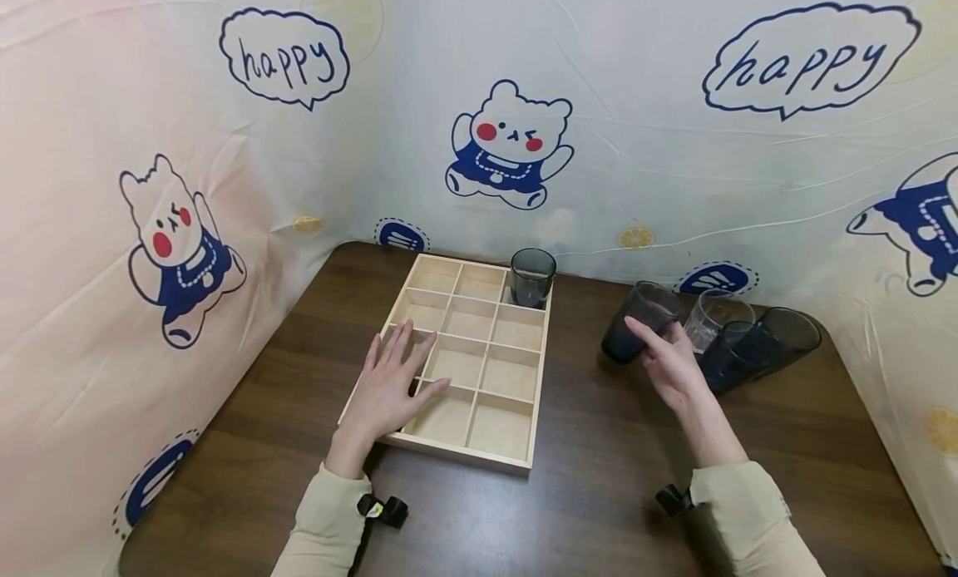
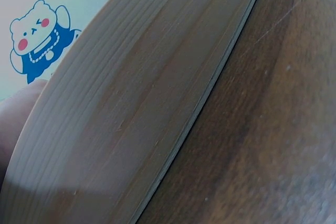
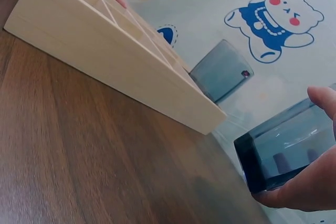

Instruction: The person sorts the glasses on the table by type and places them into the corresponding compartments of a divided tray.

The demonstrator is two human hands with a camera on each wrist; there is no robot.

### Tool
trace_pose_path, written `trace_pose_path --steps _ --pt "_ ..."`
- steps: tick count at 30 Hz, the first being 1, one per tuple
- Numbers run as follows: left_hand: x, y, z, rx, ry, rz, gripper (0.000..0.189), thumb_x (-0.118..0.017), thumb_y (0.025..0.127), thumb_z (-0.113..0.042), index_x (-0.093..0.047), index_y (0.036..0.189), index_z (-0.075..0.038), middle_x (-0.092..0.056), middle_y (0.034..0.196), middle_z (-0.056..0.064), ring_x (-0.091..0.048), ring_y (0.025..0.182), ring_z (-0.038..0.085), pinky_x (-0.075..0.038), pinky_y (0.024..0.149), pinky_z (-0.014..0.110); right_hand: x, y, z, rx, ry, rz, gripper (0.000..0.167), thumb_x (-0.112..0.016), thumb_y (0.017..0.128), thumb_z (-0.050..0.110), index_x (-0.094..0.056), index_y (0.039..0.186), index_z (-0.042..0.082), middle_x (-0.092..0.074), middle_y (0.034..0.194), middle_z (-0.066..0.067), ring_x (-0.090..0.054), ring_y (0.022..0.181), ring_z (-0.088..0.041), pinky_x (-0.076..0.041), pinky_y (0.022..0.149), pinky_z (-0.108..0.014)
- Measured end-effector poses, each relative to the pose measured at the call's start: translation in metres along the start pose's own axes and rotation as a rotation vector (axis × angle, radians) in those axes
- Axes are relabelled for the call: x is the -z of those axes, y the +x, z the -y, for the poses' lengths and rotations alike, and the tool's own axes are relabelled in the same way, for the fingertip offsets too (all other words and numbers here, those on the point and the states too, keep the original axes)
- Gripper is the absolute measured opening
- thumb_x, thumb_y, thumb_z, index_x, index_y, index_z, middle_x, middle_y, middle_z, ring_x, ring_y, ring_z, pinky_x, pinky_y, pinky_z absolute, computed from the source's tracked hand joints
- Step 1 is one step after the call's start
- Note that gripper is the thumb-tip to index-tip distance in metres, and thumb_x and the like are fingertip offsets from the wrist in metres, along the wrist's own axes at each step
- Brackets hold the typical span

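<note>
My right hand (image 1: 669, 365) grips a dark tinted drinking glass (image 1: 634, 332), thumb on one side and fingers round the other. In the right wrist view that glass (image 3: 286, 145) is tilted, its thick base toward the wooden tray. My left hand (image 1: 389, 386) lies with fingers spread over the left side of the pale wooden compartment tray (image 1: 490, 459). A second tinted glass (image 1: 533, 278) stands upright in the tray's far right compartment; the other compartments in sight hold nothing. The left wrist view is mostly filled by the tray's side wall (image 2: 121, 98).
Right of my right hand, a clear glass (image 1: 718, 311) and two dark glasses, one larger (image 1: 786, 340) and one smaller (image 1: 729, 361), are grouped close together on the brown wooden table (image 1: 599, 477). A printed cloth (image 1: 636, 145) hangs round the table's back and sides.
</note>
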State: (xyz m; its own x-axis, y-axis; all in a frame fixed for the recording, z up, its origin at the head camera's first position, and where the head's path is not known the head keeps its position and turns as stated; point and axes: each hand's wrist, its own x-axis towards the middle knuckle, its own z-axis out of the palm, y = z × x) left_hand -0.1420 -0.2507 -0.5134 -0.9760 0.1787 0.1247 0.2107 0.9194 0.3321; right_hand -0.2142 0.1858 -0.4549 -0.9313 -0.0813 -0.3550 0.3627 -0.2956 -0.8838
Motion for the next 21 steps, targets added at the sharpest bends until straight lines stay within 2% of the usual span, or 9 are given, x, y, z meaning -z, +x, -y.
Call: trace_pose_path --steps 4,7,10,21 --pt "0.001 0.0 0.0 0.002 -0.001 0.005 0.086 -0.063 0.102 -0.066 -0.038 0.173 -0.025 -0.016 0.185 0.021 -0.013 0.174 0.04 -0.007 0.14 0.067 -0.005 0.001 -0.001 0.023 0.019 -0.002 0.054 -0.064 0.109 0.017 -0.038 0.153 0.034 -0.045 0.157 0.012 -0.039 0.155 -0.009 -0.021 0.14 -0.035" --pt "0.001 0.0 -0.001 0.002 -0.002 0.007 0.086 -0.063 0.102 -0.066 -0.037 0.173 -0.025 -0.015 0.185 0.021 -0.013 0.174 0.04 -0.006 0.141 0.067 -0.01 0.001 -0.002 0.044 0.031 0.008 0.044 -0.062 0.109 0.013 -0.045 0.143 0.036 -0.051 0.144 0.016 -0.051 0.14 -0.004 -0.032 0.131 -0.029" --pt "0.001 0.0 0.0 0.0 0.002 0.005 0.086 -0.063 0.102 -0.066 -0.037 0.173 -0.025 -0.015 0.185 0.021 -0.014 0.174 0.04 -0.006 0.14 0.067 -0.016 0.001 -0.002 0.05 0.032 0.022 0.04 -0.06 0.109 0.011 -0.047 0.138 0.037 -0.053 0.142 0.015 -0.055 0.13 -0.001 -0.037 0.122 -0.025" --pt "0.0 0.0 0.0 -0.002 0.005 0.0 0.086 -0.063 0.102 -0.065 -0.037 0.173 -0.025 -0.016 0.184 0.022 -0.014 0.174 0.041 -0.007 0.14 0.067 -0.035 0.001 -0.006 0.085 0.047 0.051 0.037 -0.061 0.107 0.008 -0.05 0.133 0.032 -0.067 0.122 0.019 -0.066 0.114 0.0 -0.049 0.107 -0.021"
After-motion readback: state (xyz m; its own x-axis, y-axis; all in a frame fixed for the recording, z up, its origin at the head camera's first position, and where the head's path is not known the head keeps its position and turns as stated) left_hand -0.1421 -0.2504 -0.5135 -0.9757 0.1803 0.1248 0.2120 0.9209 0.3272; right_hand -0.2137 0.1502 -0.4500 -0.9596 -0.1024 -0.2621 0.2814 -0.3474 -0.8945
